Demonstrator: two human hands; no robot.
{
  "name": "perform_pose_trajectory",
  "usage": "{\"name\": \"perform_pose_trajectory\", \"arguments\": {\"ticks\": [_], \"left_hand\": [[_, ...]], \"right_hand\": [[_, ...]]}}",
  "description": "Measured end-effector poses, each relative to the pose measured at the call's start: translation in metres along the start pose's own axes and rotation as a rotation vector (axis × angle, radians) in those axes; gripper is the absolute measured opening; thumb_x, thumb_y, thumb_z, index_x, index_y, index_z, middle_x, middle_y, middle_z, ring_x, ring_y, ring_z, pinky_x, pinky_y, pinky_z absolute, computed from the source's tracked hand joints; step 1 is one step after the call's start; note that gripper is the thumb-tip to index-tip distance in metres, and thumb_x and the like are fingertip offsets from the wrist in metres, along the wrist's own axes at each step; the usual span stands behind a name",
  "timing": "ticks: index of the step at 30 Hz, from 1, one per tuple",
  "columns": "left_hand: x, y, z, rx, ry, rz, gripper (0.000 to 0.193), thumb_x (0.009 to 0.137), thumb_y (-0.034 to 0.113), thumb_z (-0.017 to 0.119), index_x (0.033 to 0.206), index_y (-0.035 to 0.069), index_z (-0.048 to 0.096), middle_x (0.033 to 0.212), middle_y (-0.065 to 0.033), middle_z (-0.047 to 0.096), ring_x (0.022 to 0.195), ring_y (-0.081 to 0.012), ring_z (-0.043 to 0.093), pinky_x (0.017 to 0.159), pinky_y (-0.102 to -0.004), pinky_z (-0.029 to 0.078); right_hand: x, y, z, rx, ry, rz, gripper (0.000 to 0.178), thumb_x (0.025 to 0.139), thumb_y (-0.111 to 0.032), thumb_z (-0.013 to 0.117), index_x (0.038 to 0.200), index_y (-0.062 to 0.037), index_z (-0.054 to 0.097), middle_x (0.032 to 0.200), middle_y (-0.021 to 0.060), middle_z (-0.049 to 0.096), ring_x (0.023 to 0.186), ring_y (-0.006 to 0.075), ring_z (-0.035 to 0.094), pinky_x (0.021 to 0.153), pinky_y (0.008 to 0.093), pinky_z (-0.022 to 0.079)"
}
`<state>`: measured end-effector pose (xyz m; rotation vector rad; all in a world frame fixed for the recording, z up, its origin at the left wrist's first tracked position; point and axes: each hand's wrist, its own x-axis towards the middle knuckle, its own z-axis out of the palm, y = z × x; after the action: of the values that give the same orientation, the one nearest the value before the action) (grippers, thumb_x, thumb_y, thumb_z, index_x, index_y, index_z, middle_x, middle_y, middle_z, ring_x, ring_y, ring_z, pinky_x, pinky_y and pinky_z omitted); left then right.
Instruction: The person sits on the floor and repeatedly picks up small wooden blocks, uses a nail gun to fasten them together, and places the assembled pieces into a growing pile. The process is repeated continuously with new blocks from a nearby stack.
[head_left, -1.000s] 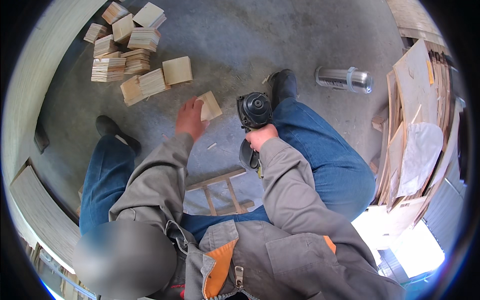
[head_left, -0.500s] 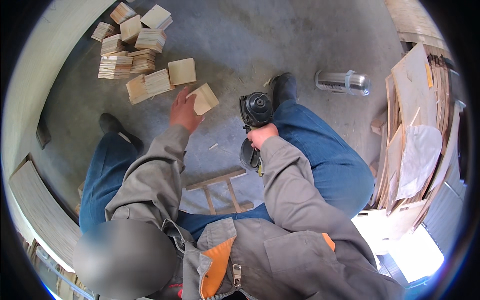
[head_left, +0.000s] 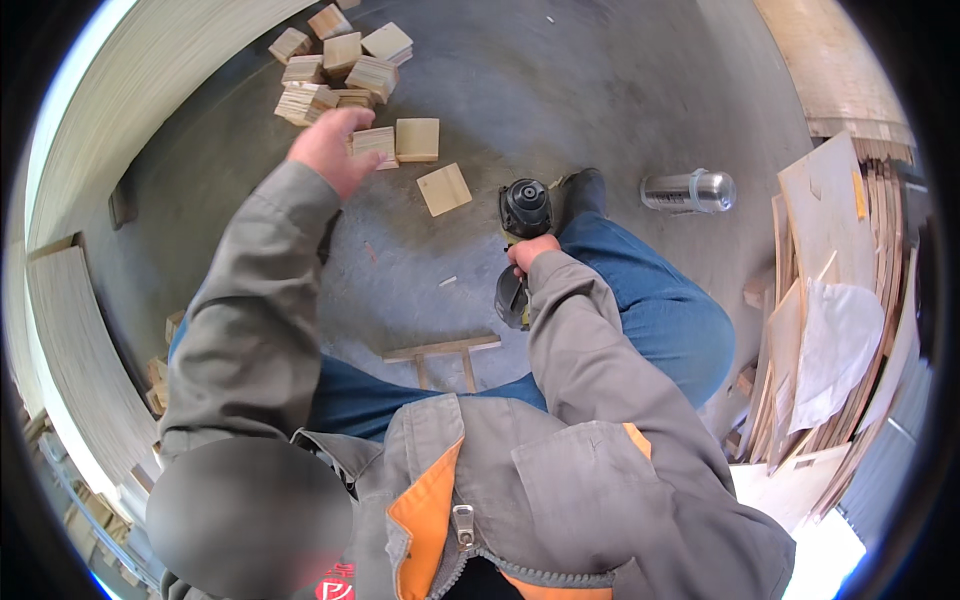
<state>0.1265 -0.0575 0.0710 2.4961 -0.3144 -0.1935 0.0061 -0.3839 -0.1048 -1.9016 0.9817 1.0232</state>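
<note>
My left hand (head_left: pixel 338 152) is over the near edge of the block pile, thumb and fingers apart. It reaches around a small stack of square wooden pieces (head_left: pixel 375 147); its palm hides what lies beneath, and I cannot tell whether it touches the stack. To the right, one square wooden piece (head_left: pixel 443 189) lies flat on the floor, near another square block (head_left: pixel 417 139). My right hand (head_left: pixel 533 254) is closed around the handle of a black nail gun (head_left: pixel 527 208), upright beside my right leg, with a rounded dark part (head_left: pixel 512 297) below the hand.
More stacked wooden blocks (head_left: pixel 342 52) sit at the far left. A steel thermos (head_left: pixel 688 192) lies on the floor at right, near leaning plywood sheets (head_left: pixel 820 220) with a white cloth (head_left: pixel 838 345). A wooden frame (head_left: pixel 442 348) lies between my legs. A pale panel wall (head_left: pixel 130 130) curves along the left.
My left hand has let go of the square wooden piece, which now lies on the floor, and has moved left to the stacks. My right hand keeps its hold; the view has shifted.
</note>
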Motion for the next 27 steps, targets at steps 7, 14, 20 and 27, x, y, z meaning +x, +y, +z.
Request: {"name": "perform_pose_trajectory", "arguments": {"ticks": [7, 14, 20, 27], "left_hand": [[-0.060, 0.014, -0.097, -0.203, 0.148, 0.137, 0.054, 0.079, 0.015, 0.079, 0.129, 0.004, 0.060, 0.118, -0.0154, 0.067, 0.113, -0.0263, 0.063, 0.099, -0.0366, 0.049], [-0.051, -0.031, -0.101, 0.049, -0.036, -0.008, 0.056, 0.078, 0.019, 0.079, 0.129, 0.008, 0.060, 0.114, -0.0180, 0.069, 0.108, -0.0338, 0.066, 0.094, -0.0416, 0.052], [-0.043, -0.024, -0.098, 0.107, -0.064, 0.011, 0.055, 0.079, 0.020, 0.078, 0.129, 0.009, 0.058, 0.116, -0.0183, 0.068, 0.110, -0.0346, 0.065, 0.094, -0.0430, 0.052], [-0.050, -0.024, -0.099, 0.134, -0.095, -0.028, 0.056, 0.079, 0.017, 0.079, 0.130, 0.009, 0.058, 0.118, -0.0197, 0.067, 0.112, -0.0346, 0.064, 0.096, -0.0433, 0.051]], "right_hand": [[-0.001, 0.021, -0.001, 0.063, 0.104, 0.016, 0.013, 0.075, -0.009, 0.073, 0.076, 0.0041, 0.071, 0.067, 0.0122, 0.069, 0.054, 0.0216, 0.064, 0.053, 0.0369, 0.051], [-0.004, 0.036, 0.005, 0.218, 0.144, 0.015, 0.011, 0.071, -0.003, 0.073, 0.075, 0.0049, 0.068, 0.066, 0.0143, 0.066, 0.052, 0.0232, 0.061, 0.048, 0.0386, 0.047], [-0.030, 0.012, 0.000, 0.218, 0.092, -0.163, 0.010, 0.071, -0.001, 0.071, 0.076, 0.0054, 0.067, 0.065, 0.0136, 0.065, 0.051, 0.0236, 0.061, 0.047, 0.0366, 0.048], [-0.061, -0.025, 0.005, 0.311, 0.070, -0.451, 0.016, 0.070, 0.002, 0.073, 0.083, 0.0061, 0.065, 0.067, 0.0135, 0.065, 0.052, 0.0227, 0.061, 0.046, 0.0348, 0.048]]}}
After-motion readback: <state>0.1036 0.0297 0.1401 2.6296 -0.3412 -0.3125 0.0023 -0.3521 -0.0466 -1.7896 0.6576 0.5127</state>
